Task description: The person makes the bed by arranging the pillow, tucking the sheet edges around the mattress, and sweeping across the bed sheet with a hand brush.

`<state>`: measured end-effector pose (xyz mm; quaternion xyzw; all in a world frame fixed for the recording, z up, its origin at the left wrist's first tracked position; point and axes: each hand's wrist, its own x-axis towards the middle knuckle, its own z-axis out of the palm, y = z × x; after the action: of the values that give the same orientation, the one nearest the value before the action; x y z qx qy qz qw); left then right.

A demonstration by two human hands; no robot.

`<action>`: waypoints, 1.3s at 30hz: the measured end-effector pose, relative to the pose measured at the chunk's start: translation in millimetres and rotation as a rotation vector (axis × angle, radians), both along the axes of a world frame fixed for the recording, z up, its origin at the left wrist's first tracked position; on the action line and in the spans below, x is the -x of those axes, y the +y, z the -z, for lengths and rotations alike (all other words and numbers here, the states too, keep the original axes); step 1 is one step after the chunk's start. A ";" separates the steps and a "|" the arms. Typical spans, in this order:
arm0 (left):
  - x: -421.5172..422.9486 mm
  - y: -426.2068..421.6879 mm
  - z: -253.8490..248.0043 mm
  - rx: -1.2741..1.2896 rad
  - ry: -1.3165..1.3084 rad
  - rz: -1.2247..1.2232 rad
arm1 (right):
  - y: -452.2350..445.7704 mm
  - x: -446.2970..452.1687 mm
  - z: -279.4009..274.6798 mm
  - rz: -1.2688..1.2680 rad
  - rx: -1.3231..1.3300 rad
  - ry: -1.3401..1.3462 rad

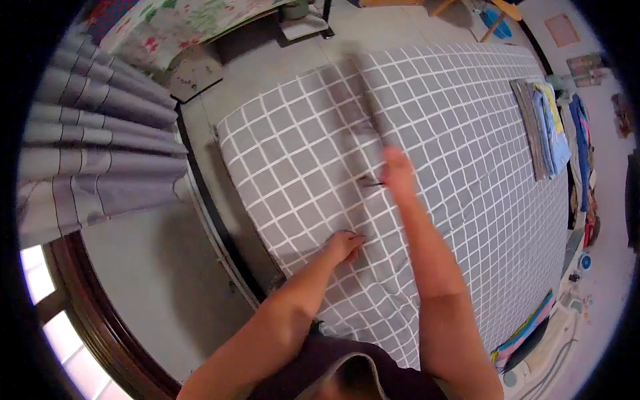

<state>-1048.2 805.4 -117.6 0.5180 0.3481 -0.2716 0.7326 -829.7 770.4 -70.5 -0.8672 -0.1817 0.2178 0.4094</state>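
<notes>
A long brown-grey cloth point(365, 100), smeared by motion, stretches over the checked bedspread from the far edge toward my hands. Its exact kind cannot be made out. My right hand point(397, 170) is closed at its near right side, and a thin dark piece sticks out to the left of the fingers. Lower and to the left, my left hand point(345, 247) has its fingers pinched together where the blurred strip ends, just above the bed. The grey bedspread point(293, 160) with white grid lines lies beneath both hands.
Folded clothes point(543, 130) lie along the bed's right side. Striped grey curtains point(107, 140) hang at the left, above a window frame point(100, 320). A floral-covered surface point(180, 30) stands beyond the bed, and a blue basin point(497, 25) sits on the far floor.
</notes>
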 end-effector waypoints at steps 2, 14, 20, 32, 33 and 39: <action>1.8 3.6 -6.5 -0.038 -0.045 0.072 | -49.6 -22.7 -21.1 0.670 -0.203 0.263; 166.4 79.6 44.0 -0.049 -0.034 -0.286 | 99.2 246.3 -13.0 -0.447 -0.105 0.434; 245.3 118.6 -6.6 0.280 -0.211 -0.629 | 76.7 321.1 -60.7 -0.586 -0.070 0.275; 149.8 -84.6 -130.9 0.073 -0.108 -0.177 | -177.7 361.7 -122.3 -0.001 0.161 0.302; 148.9 -96.2 -130.8 0.028 -0.139 -0.072 | -197.5 369.0 -125.6 0.002 0.113 0.257; 142.3 -131.2 -156.1 -0.286 -0.201 0.588 | -260.6 401.3 -137.5 0.403 -0.147 0.123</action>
<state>-1190.5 674.2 38.5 0.7179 0.1445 -0.3670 0.5737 -1231.0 509.8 67.1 -0.8389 0.0050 0.1701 0.5170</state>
